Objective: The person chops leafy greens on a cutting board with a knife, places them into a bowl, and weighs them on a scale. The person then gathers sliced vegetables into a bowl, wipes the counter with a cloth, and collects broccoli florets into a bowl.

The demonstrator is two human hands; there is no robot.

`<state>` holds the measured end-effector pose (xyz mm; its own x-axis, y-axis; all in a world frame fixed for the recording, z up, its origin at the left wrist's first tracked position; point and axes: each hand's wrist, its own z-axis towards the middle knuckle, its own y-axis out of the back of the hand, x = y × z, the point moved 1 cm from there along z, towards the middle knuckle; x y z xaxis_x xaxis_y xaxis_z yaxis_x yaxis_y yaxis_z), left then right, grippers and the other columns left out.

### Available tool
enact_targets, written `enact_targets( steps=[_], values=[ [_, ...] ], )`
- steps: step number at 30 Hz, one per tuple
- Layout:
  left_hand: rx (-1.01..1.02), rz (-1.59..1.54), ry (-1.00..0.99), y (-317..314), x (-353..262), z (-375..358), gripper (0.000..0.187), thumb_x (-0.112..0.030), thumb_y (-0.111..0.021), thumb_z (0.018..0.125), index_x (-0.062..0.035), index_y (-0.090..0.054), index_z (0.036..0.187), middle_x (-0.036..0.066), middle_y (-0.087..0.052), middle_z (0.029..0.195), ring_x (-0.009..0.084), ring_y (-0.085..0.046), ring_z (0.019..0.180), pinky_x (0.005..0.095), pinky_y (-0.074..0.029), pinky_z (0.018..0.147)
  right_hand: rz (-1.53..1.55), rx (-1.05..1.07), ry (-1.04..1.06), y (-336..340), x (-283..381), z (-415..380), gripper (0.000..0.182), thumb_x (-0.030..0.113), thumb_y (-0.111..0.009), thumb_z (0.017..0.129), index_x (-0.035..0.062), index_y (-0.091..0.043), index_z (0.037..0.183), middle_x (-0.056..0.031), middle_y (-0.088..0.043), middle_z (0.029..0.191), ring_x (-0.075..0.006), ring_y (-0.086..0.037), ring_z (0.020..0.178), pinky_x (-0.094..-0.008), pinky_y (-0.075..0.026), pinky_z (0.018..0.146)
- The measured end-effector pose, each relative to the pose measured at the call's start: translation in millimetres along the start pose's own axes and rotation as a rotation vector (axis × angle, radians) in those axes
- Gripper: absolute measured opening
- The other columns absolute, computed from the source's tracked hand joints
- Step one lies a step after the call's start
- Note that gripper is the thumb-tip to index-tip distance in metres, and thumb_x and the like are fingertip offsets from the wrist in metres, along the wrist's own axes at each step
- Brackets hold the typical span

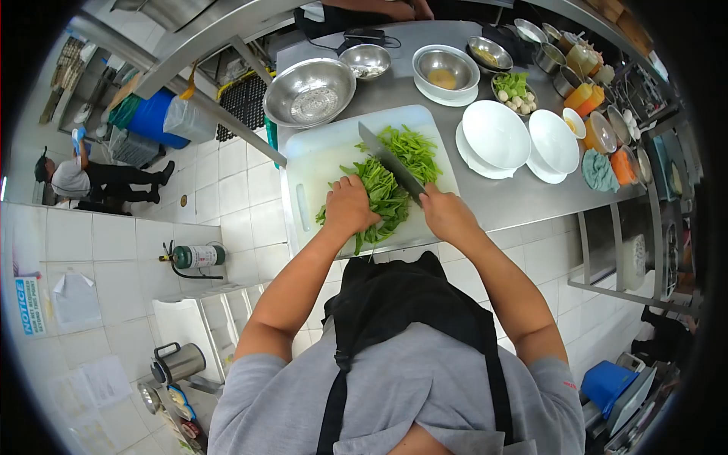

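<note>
Chopped leafy greens (413, 152) lie in a heap on a white cutting board (303, 171) in front of me. My right hand (449, 215) is closed round the handle of a kitchen knife (394, 164). Its broad blade points up and to the left across the greens. My left hand (349, 206) presses on the uncut part of the leafy greens at the near side of the heap, fingers curled over them. The leaves under that palm are partly hidden.
Beyond the board stand a large steel bowl (284, 95), a smaller steel bowl (365, 62) and a nested bowl (417, 64). White bowls (497, 133) sit to the right, with sauce bottles (582, 59) farther back. A metal shelf post (254, 136) crosses at left. Another person (72, 178) stands at far left.
</note>
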<state>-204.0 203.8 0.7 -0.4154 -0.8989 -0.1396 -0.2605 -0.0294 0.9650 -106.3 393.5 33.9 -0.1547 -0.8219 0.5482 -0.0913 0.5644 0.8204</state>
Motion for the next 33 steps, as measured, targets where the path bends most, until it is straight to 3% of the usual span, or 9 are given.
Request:
enact_targets(
  steps=[2,7,20,26,28,33],
  values=[
    [0.002,-0.003,0.007,-3.8,2.0,-3.6,0.081,-0.034,-0.088,0.058,0.0049,-0.044,0.113,0.019,-0.056,0.109,0.0341,-0.057,0.106,0.0432,-0.05,0.09,0.035,-0.084,0.039,15.1,8.5,-13.3,0.022,0.021,-0.045,0.099,-0.0011,-0.05,0.099,-0.0277,-0.061,0.068,-0.0482,-0.061,0.068,-0.0573,-0.046,0.063],
    [-0.12,-0.04,-0.034,-7.7,5.0,-3.5,0.082,-0.032,-0.09,0.054,0.0066,-0.043,0.109,0.02,-0.056,0.104,0.0341,-0.059,0.098,0.0399,-0.054,0.081,0.066,-0.021,0.067,47.1,37.8,-45.2,0.019,0.018,-0.047,0.098,-0.001,-0.048,0.096,-0.0281,-0.06,0.066,-0.0496,-0.059,0.064,-0.0577,-0.045,0.06],
    [-0.167,-0.091,-0.079,-7.9,10.7,-3.7,0.083,-0.031,-0.089,0.055,0.0108,-0.043,0.11,0.022,-0.051,0.107,0.0351,-0.052,0.101,0.0383,-0.05,0.086,-0.039,0.149,0.0,12.5,54.9,-59.3,0.019,0.017,-0.044,0.099,-0.0019,-0.046,0.094,-0.0265,-0.061,0.066,-0.0475,-0.061,0.064,-0.0567,-0.047,0.062],
    [-0.031,-0.076,-0.038,-2.7,16.8,-1.3,0.087,-0.033,-0.087,0.056,0.0104,-0.041,0.115,0.022,-0.05,0.111,0.0361,-0.053,0.103,0.039,-0.051,0.089,-0.114,0.221,-0.028,5.3,54.8,-55.1,0.013,0.008,-0.042,0.093,-0.0035,-0.046,0.098,-0.0279,-0.063,0.069,-0.0476,-0.063,0.068,-0.0567,-0.049,0.066],
    [0.104,-0.071,-0.029,-3.0,19.2,2.4,0.097,-0.042,-0.086,0.057,0.0182,-0.04,0.117,0.027,-0.05,0.113,0.0398,-0.051,0.106,0.0405,-0.049,0.092,-0.14,0.249,-0.041,7.3,56.1,-53.2,0.013,0.005,-0.042,0.09,-0.004,-0.046,0.098,-0.0286,-0.063,0.07,-0.0475,-0.063,0.07,-0.0567,-0.05,0.067],
    [0.221,-0.05,-0.027,-6.2,22.1,10.4,0.099,-0.045,-0.084,0.06,0.0196,-0.039,0.119,0.029,-0.051,0.116,0.0399,-0.053,0.108,0.0396,-0.049,0.093,-0.164,0.291,-0.017,6.9,58.5,-44.4,0.015,0.002,-0.043,0.086,-0.0066,-0.046,0.098,-0.0293,-0.064,0.073,-0.0474,-0.064,0.071,-0.0561,-0.051,0.067]
  ],
)
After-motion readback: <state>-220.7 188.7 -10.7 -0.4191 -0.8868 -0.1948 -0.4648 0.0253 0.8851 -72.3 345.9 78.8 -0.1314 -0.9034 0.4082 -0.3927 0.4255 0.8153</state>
